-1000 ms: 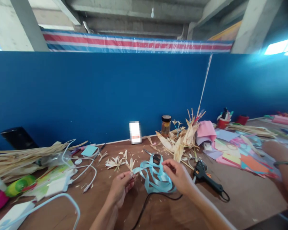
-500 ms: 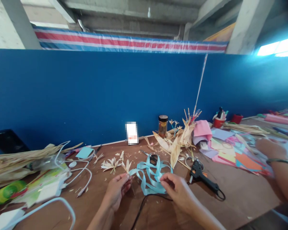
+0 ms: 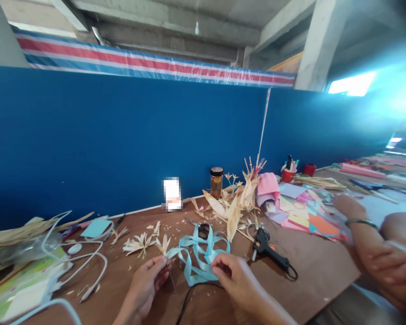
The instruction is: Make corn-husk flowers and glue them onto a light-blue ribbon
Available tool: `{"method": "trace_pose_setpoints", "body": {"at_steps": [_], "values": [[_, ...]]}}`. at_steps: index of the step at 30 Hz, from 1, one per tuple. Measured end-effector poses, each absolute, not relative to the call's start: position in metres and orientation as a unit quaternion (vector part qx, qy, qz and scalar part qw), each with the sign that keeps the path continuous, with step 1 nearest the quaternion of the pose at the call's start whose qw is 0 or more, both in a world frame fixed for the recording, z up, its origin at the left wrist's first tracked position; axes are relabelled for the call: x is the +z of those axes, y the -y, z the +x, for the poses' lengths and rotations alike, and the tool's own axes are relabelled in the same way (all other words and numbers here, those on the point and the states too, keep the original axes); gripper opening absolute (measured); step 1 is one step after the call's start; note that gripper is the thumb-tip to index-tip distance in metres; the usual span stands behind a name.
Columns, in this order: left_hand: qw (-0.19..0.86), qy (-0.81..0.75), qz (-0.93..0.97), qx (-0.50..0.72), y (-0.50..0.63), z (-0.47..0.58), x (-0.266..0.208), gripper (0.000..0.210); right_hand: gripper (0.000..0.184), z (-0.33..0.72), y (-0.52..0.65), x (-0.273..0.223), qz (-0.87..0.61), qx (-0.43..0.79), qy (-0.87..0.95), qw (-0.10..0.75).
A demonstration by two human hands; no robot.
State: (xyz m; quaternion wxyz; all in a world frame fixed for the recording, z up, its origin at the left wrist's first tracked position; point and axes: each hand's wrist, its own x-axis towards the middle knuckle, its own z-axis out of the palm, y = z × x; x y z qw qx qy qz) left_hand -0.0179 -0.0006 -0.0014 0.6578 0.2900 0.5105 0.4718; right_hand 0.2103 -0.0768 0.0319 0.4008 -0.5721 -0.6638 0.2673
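Between the fingertips of my left hand [image 3: 152,280] is a small flower of dried husk [image 3: 163,246], its pale petals pointing up and a thin stem hanging below. A light-blue ribbon [image 3: 192,266] runs from the flower's base and lies in loose loops on the table. My right hand [image 3: 235,273] is closed in a pinch on the ribbon at the right side of the loops. Black-handled scissors [image 3: 203,231] lie partly under the ribbon. Left of the held flower, a larger husk flower [image 3: 140,244] rests on the table.
A black glue gun [image 3: 272,253] lies to the right, its black cord [image 3: 189,293] near my hands. Behind stand a lidded jar [image 3: 216,183] and dried husks [image 3: 235,212]. White cables [image 3: 101,266] lie left; coloured paper [image 3: 318,223] and another person's arm [image 3: 363,228] are right.
The view has turned to the right, so everything appears farther left. Both hands keep their hold on the flower and ribbon. More of the other person's arms shows.
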Motion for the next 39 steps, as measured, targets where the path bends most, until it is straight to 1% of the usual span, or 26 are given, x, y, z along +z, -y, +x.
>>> {"method": "trace_pose_setpoints", "body": {"at_steps": [5,22,30,34,39], "values": [[0.654,-0.512,0.293,0.474,-0.001,-0.018,-0.003,0.003,0.014,0.212,0.079,0.032,-0.578,0.261,0.667,0.391],[0.654,-0.524,0.272,0.473,-0.001,-0.018,0.001,0.009,0.012,0.218,0.084,0.023,-0.586,0.238,0.672,0.386],[0.654,-0.523,0.277,0.471,-0.001,-0.018,0.002,0.007,0.012,0.218,0.085,0.025,-0.588,0.231,0.678,0.376],[0.652,-0.521,0.28,0.475,0.0,-0.017,0.002,0.006,0.013,0.221,0.084,0.026,-0.592,0.22,0.694,0.347],[0.656,-0.514,0.286,0.473,-0.001,-0.018,-0.002,0.002,0.012,0.232,0.08,0.033,-0.597,0.167,0.735,0.275]]}}
